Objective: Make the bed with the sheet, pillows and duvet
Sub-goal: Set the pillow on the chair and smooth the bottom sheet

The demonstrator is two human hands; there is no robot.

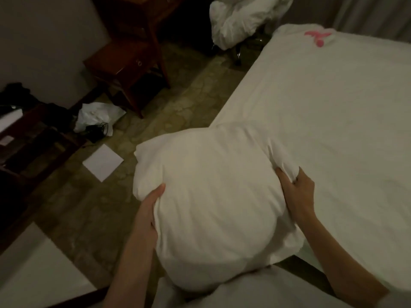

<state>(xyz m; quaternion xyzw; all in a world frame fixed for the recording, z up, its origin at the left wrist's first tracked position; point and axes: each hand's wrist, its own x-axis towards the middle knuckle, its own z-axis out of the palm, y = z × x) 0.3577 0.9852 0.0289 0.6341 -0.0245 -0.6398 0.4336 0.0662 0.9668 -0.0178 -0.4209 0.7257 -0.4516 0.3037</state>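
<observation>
Pillow [211, 203], white, plump, held up btwn both hands, over bed's near corner & partly over floor. L hand [151, 205] grips pillow's left edge, thumb on top, fingers curled under & out of sight. R hand [297, 187] grips right edge, fingers dug into bunched fabric, thumb along side. Bed [333, 107] w/ white sheet pulled flat, stretches off beyond R hand & to its right; pink mark [317, 36] at sheet's far corner, well apart from R hand. Heap of white bedding [242, 16] on floor far beyond both hands, near bed's far corner; duvet or not, can't tell. Wooden nightstand [131, 56] well beyond L hand, vs. wall. White bag [97, 116] & black cable [97, 130] on floor beyond L hand & to its left, touching each other. White paper [103, 162] flat on floor just left of pillow, nearer L hand than bag. Dark wooden rack [29, 138] far left of L hand. Lighting dim, detail soft.
</observation>
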